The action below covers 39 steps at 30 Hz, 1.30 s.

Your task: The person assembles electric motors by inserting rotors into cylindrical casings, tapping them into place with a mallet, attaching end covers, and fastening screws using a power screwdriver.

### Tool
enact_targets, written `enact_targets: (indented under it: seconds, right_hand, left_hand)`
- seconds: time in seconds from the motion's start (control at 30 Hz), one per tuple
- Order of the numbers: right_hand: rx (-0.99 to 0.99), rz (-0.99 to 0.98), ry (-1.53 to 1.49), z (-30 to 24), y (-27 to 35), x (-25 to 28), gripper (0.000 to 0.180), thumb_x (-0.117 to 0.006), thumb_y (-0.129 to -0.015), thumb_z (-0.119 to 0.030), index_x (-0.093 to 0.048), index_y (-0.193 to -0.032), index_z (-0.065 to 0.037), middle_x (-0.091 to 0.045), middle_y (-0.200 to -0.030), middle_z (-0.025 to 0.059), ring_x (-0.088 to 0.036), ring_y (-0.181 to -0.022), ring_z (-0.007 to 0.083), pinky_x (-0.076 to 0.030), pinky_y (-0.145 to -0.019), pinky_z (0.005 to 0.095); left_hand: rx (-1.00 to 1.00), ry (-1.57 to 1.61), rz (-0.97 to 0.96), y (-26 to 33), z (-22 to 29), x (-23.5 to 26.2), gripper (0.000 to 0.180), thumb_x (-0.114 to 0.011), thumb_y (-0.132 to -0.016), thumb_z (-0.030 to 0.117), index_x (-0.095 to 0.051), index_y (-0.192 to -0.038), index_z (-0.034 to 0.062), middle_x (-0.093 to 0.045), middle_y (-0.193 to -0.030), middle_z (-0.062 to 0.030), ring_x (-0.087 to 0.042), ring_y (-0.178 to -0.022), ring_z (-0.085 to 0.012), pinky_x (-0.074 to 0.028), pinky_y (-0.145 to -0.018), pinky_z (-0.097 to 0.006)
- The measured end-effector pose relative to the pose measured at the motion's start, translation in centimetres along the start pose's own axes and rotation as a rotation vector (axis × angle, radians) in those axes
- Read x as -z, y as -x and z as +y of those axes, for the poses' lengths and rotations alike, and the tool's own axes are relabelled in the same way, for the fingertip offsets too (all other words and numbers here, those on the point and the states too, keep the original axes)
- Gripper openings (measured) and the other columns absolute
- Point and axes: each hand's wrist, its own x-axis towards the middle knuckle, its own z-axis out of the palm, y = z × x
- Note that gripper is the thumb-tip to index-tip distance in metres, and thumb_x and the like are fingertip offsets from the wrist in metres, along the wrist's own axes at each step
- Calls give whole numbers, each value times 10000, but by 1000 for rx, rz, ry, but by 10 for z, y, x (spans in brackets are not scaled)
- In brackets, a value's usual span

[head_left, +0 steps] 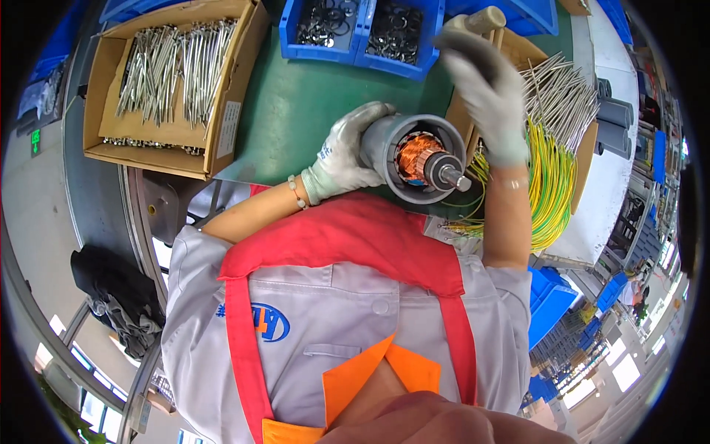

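My left hand, in a whitish glove, is closed around the side of a grey cylindrical motor housing. The housing's open end is tilted up toward me. Inside it sits an armature with copper windings, its metal shaft sticking out of the opening. My gloved right hand is raised to the right of the housing, apart from it. Motion smears its fingers, so what they hold, if anything, is unclear. Just beyond those fingertips shows a pale, rounded cylindrical piece, perhaps part of a mallet.
A cardboard box of long metal rods stands at the left of the green bench. Blue bins with small black parts and rings sit at the back. To the right lie metal rods and yellow-green wires.
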Motion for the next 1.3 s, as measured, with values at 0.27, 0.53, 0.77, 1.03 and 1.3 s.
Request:
enact_targets:
  seconds: [0.27, 0.53, 0.77, 1.03, 1.3]
  right_hand:
    - [509, -176, 1247, 80, -79, -58, 91, -571, -820, -182, -647, -779, -151, -669, -809, 79, -588, -868, 280, -399, -833, 463]
    - [359, -175, 1226, 53, -77, -57, 110, -658, -753, -185, -651, -850, -132, -673, -925, 89, -589, -947, 296, -441, -851, 458]
    - [309, -144, 760, 32, -69, -41, 115, -699, -792, -158, -713, -905, -145, -654, -1034, 86, -603, -986, 303, -473, -877, 448]
    - [625, 88, 1021, 131, -62, -43, 241, -643, -786, -195, -684, -998, -88, -696, -854, 127, -676, -760, 323, -538, -690, 449]
    - [41, -105, 209, -10, -30, -2, 243, -648, -918, -174, -662, -1115, -33, -718, -1022, 143, -691, -961, 277, -535, -870, 383]
  left_hand:
    - [-79, -185, -216, 3, 61, 69, 877, -828, -739, 384, -442, -1410, -30, -518, -1397, -228, -478, -1317, -386, -369, -1109, -451]
    - [-172, -850, 446, -127, 71, 292, 397, -663, -904, 260, -640, -1236, 44, -697, -1115, -197, -664, -1067, -324, -511, -940, -380]
    - [601, -1356, -114, -278, -6, 358, 385, -690, -831, 403, -743, -1016, 69, -736, -1017, -150, -718, -934, -300, -559, -828, -441]
    - [788, -1380, -235, -288, 9, 313, 484, -801, -721, 469, -765, -1026, 95, -752, -995, -88, -723, -962, -250, -564, -843, -386]
    - [194, -437, 334, -255, 6, 334, 614, -777, -733, 310, -598, -1186, -63, -676, -1172, -211, -653, -1085, -312, -511, -930, -374]
